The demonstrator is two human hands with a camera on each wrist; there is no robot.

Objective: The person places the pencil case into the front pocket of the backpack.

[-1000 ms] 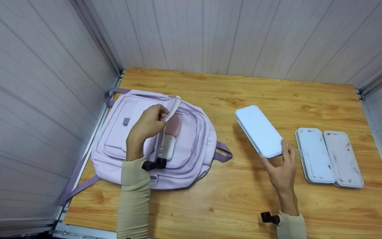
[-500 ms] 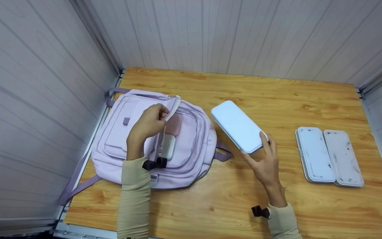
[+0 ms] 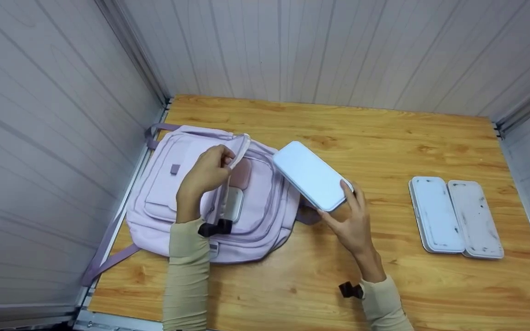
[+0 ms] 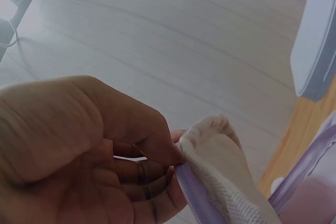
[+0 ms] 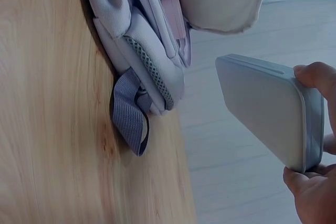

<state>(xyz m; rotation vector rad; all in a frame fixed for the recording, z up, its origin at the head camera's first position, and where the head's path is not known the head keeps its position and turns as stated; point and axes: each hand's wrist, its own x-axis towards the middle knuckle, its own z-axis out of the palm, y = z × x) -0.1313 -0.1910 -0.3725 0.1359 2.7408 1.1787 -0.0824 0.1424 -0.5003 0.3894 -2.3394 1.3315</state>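
Observation:
A lilac backpack (image 3: 159, 193) lies flat with its front compartment unzipped. My left hand (image 3: 205, 174) pinches the zippered edge of the flap (image 4: 210, 166) between thumb and fingers and lifts it. Inside the opening show a pink case (image 3: 240, 174) and a white case (image 3: 233, 204). My right hand (image 3: 353, 225) grips a pale blue, flat rectangular case (image 3: 313, 174) by its near end, thumb on one side and fingers on the other. The case is held tilted in the air, its far end overlapping the backpack's right edge in the head view.
Two similar flat cases, one light blue (image 3: 436, 214) and one greyish with dark smudges (image 3: 475, 219), lie side by side on the wooden tabletop (image 3: 430, 142) at right. Pale panel walls (image 3: 265, 50) enclose the back and sides. A purple strap loop (image 5: 131, 114) sticks out from the backpack.
My right hand has carried the pale blue case leftward, from beside the two lying cases to the backpack's right edge. The left hand keeps its hold on the flap, unmoved.

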